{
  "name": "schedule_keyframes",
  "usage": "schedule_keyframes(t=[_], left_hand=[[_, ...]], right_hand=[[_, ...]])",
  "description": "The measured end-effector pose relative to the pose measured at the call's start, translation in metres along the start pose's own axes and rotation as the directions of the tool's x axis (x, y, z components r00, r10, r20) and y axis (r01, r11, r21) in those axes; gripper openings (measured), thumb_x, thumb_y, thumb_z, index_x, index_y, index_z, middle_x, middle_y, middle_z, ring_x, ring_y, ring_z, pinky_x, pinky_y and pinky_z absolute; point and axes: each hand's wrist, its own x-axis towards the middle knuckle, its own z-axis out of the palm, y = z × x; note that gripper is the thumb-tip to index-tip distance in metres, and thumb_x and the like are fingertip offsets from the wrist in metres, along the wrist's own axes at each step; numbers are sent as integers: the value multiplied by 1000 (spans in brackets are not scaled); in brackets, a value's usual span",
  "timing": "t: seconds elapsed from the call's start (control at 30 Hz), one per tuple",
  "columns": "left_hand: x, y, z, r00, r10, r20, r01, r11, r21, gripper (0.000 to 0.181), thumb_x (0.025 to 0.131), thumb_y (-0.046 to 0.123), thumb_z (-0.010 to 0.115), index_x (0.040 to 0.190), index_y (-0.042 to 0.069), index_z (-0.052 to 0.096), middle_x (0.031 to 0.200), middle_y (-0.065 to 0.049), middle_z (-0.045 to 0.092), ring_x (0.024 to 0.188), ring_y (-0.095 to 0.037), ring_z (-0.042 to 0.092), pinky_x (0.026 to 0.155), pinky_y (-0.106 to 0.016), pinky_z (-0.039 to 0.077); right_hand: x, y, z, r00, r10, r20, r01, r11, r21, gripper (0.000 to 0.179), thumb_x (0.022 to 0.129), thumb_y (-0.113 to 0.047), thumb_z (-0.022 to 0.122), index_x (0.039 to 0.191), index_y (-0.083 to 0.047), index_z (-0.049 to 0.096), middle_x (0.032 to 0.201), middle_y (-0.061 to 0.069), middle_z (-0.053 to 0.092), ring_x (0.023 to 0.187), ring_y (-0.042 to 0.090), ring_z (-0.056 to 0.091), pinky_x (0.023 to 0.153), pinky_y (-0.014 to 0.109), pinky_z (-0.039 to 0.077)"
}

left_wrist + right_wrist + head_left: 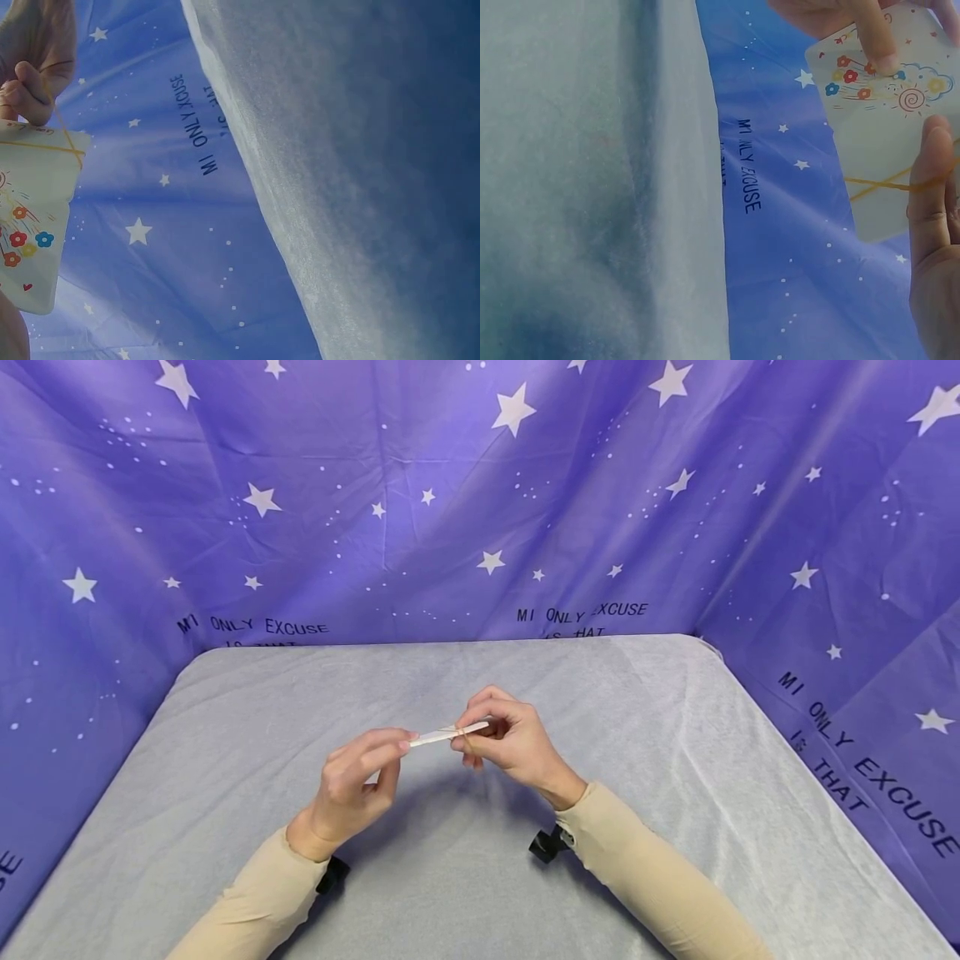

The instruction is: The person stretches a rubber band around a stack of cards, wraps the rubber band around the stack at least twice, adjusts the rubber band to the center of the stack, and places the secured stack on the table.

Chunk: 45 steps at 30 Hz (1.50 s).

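Note:
Between the two hands, above the table, is a thin white card-like piece (435, 737), seen nearly edge-on in the head view. Its underside (877, 142) bears printed flowers, a cloud and a spiral sun. The left hand (358, 782) pinches the left end, thumb beneath and fingers on top. At the other end, the right hand (517, 739) holds a yellow rubber band (877, 183) that loops around the card. In the left wrist view the band (66, 131) stretches from the card's edge up to the curled right fingers.
A grey cloth-covered table (450, 877) lies below the hands. Purple curtains (420, 543) with white stars and black lettering stand behind it and along both sides. A black wrist camera (547, 845) hangs under the right sleeve, another (332, 875) under the left.

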Motion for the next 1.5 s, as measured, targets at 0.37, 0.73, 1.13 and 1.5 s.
schedule_keyframes(t=[0.37,0.73,1.13,1.5], left_hand=[[1,0,0,999,10,-32,-9,1000,14,13,86,-13,49,90,-6,58,78,-19,65,67,-28,66,63,-26,57],[4,0,1,995,-3,-97,10,997,74,9,85,-12,52,87,-8,59,76,-19,66,66,-27,66,64,-26,57],[8,1,0,992,-41,-119,51,996,79,4,87,-9,56,88,-9,60,74,-20,64,64,-27,64,65,-25,56],[1,-4,-4,990,-97,-107,106,990,88,7,90,-3,57,90,-8,60,79,-20,65,66,-30,63,67,-25,55]], right_hand=[[1,1,1,995,-95,-19,96,991,94,23,78,17,64,95,15,49,91,18,46,60,24,64,46,37,54],[3,0,0,985,-165,-55,173,967,188,25,79,18,63,94,12,44,94,15,45,72,24,66,64,39,59],[5,-1,2,975,-201,-94,212,969,127,26,78,13,69,92,15,47,94,21,47,87,27,67,75,44,58],[4,0,3,965,-249,-84,254,966,46,25,77,15,69,93,16,50,99,25,47,88,33,66,75,43,58]])
